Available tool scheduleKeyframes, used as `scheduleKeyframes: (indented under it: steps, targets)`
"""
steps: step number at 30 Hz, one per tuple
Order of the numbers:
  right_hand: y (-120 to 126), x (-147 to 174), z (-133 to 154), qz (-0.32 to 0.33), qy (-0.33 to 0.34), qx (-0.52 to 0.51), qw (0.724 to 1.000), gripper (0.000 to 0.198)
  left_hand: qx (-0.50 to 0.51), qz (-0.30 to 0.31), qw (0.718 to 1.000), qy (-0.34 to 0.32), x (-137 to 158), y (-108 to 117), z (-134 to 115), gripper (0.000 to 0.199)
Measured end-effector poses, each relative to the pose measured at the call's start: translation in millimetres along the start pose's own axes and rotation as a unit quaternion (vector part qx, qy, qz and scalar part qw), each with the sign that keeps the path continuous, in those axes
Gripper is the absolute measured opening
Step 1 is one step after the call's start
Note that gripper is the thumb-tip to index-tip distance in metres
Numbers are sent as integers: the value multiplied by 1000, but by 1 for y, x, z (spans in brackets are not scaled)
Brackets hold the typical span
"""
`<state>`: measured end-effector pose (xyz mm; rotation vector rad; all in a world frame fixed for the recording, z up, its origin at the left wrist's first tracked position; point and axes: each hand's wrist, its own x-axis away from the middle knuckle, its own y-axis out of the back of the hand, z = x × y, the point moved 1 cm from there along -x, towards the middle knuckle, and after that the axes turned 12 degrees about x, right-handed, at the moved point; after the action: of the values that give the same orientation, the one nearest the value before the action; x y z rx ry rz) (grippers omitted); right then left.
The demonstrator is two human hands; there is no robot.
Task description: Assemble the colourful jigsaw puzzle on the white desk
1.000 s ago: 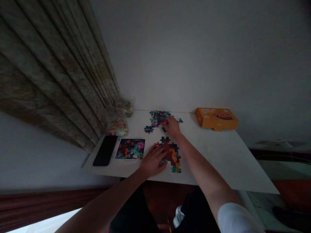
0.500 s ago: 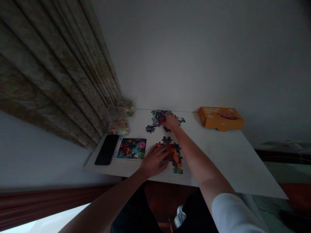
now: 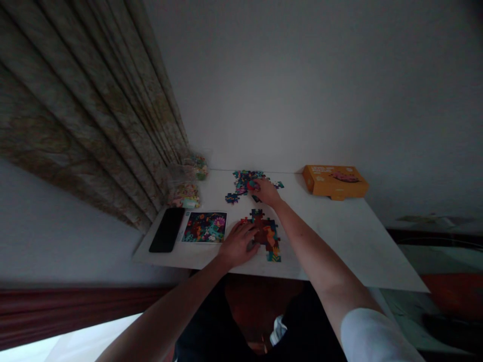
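Note:
My left hand (image 3: 238,245) lies open, its fingers resting on the left side of the partly joined jigsaw puzzle (image 3: 269,235), which shows a brown and orange figure. Some of that side is hidden under the fingers. Farther back, my right hand (image 3: 266,192) pinches a red and teal puzzle piece (image 3: 253,185) at the front of the heap of loose pieces (image 3: 242,177). One dark blue piece (image 3: 232,198) lies apart, left of the heap. Left of my left hand is the printed picture sheet (image 3: 205,227) with a colourful scene.
A black phone (image 3: 167,230) lies at the table's left edge. Behind it, clear bags of pieces (image 3: 184,195) stand by the curtain (image 3: 113,95). An orange puzzle box (image 3: 335,182) sits at the back right of the white table (image 3: 339,241), against the wall.
My right hand has shifted slightly at the heap, and the red and teal piece now shows more plainly at its fingertips. My left hand stays on the joined puzzle. The view has tilted slightly.

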<state>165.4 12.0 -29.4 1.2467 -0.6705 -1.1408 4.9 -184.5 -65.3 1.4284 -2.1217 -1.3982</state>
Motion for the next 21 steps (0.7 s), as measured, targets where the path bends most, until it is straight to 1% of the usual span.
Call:
scheduleKeyframes:
  steps: [2, 4, 7, 10, 14, 17, 21]
  targets:
    - [5, 19, -2, -19, 19, -32, 999, 45, 1, -11, 1000, -1, 0, 1, -1, 47]
    - [9, 42, -2, -29, 20, -59, 998, 47, 0, -20, 1000, 5, 0, 2, -1, 48]
    - [14, 80, 4, -27, -19, -80, 996, 48, -2, -32, 999, 18, 0, 4, 0, 47]
    - [17, 120, 17, -50, -59, -81, 994, 41, 6, -56, 998, 33, 0, 5, 1, 49]
    - [16, 167, 39, -72, -55, -59, 994, 29, 54, -89, 993, 49, 2, 7, 5, 52]
    - [9, 189, 54, -81, -53, -33, 995, 25, 101, -99, 988, 61, 4, 7, 10, 50]
    - [-1, 204, 69, -82, -62, -2, 995, 27, 148, -104, 980, 79, 5, 5, 17, 44]
